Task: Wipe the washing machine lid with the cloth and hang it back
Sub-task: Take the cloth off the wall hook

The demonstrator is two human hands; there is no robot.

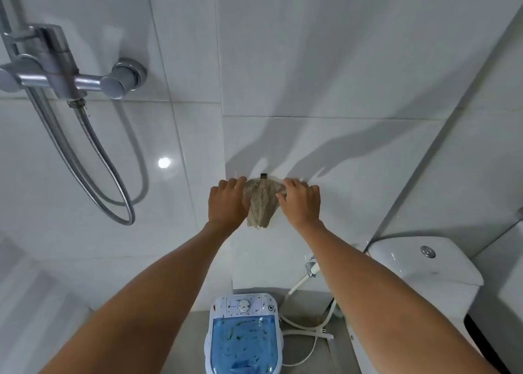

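Left hand (226,203) and right hand (302,203) both pinch the top corners of the beige cloth (261,203) – held against the wall tile, just under a small dark hook (263,176). Washing machine (244,334) sits well below on the floor, blue lid (243,345) closed.

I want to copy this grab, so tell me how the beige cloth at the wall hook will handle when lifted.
The cloth is probably floppy: it sags in folds between the left hand and right hand. It looks light, gathered easily below the hook. Its coarse, net-like weave likely grips rather than slips.
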